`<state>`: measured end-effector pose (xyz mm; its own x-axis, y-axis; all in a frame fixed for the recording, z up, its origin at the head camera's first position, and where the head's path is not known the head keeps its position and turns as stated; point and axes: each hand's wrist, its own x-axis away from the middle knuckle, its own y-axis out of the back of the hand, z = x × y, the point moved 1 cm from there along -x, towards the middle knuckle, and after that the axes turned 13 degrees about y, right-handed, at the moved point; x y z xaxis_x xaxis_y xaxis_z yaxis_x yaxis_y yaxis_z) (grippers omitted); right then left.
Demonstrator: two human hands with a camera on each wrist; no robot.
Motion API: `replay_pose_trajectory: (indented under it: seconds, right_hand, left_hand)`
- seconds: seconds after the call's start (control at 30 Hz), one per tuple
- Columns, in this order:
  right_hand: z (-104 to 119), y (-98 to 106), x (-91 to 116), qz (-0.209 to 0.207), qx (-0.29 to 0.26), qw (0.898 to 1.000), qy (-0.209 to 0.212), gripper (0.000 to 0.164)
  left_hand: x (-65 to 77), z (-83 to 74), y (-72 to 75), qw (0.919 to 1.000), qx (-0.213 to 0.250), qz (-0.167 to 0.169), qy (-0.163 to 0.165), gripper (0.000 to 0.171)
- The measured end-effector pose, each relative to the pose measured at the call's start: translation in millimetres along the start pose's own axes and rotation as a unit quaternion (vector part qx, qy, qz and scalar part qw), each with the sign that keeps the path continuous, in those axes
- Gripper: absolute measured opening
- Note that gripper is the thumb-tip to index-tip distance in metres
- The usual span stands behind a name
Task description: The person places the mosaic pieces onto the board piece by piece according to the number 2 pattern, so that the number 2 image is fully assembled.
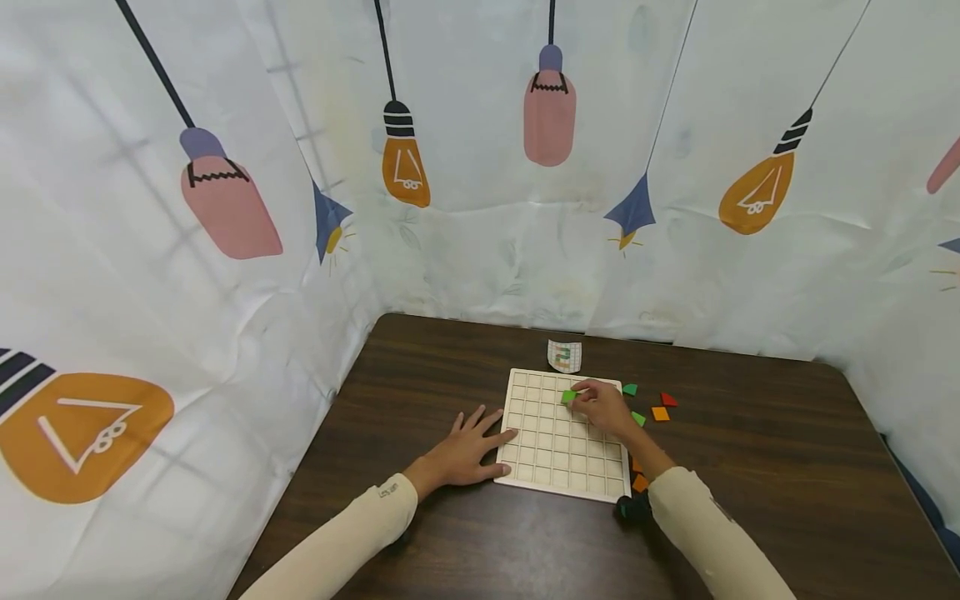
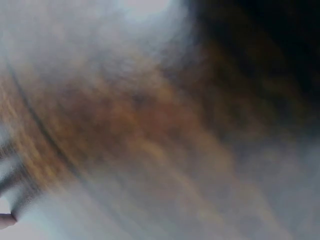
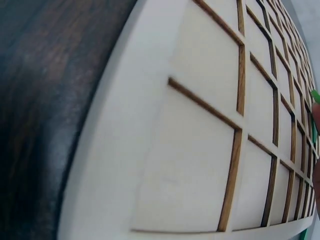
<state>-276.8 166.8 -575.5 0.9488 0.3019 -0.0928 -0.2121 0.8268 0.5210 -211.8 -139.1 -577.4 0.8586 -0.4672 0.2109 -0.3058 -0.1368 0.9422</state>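
A pale wooden grid board (image 1: pixel 551 467) lies on the dark table, its square cells framed by thin ridges. My left hand (image 1: pixel 467 451) rests with fingers spread, thumb and fingertips at the board's left edge. Over the board's upper part, my right hand (image 1: pixel 602 409) pinches a small green square tile (image 1: pixel 568 397) between thumb and fingers. At the right border of the right wrist view, fingertips (image 3: pixel 317 117) show beside the green tile (image 3: pixel 315 96). The left wrist view is mostly blurred table, with a fingertip (image 2: pixel 7 220) at its lower left.
Right of the board lie a teal piece (image 1: pixel 630 389), a light green piece (image 1: pixel 638 419), a red piece (image 1: pixel 669 400) and an orange square (image 1: pixel 660 413). More orange pieces (image 1: pixel 640 482) sit beneath the right forearm. A small pattern card (image 1: pixel 564 357) lies behind the board, near the white curtain (image 1: pixel 480 258).
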Motion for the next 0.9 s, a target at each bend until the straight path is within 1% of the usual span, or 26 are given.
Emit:
replay_pose_trajectory:
  seconds: [0.13,0.23,0.5,0.73,0.9]
  right_hand:
    - [2.2,-1.8,-2.1,0.005,0.008,1.0,0.006,0.028]
    - [3.1,-3.7,-3.3,0.006,0.012,1.0,0.006,0.027]
    - [5.0,-5.9,-4.6,-0.001,0.05,0.999,0.017,0.025]
    - [2.9,-6.8,-6.6,-0.001,0.058,0.998,0.007,0.025]
    - [4.7,-6.3,-7.9,0.001,0.066,0.998,0.009,0.023]
  left_hand:
    - [-0.7,1.4,-2.4,0.9999,-0.008,-0.006,-0.001,0.068]
    - [-0.7,1.7,-3.1,1.0,-0.006,-0.008,-0.001,0.067]
    - [0.0,1.1,-1.5,1.0,-0.002,-0.007,-0.005,0.067]
    - [0.6,1.5,-1.0,0.9999,-0.001,-0.012,-0.01,0.067]
    - [1.2,0.8,0.3,0.9998,0.008,-0.013,-0.013,0.066]
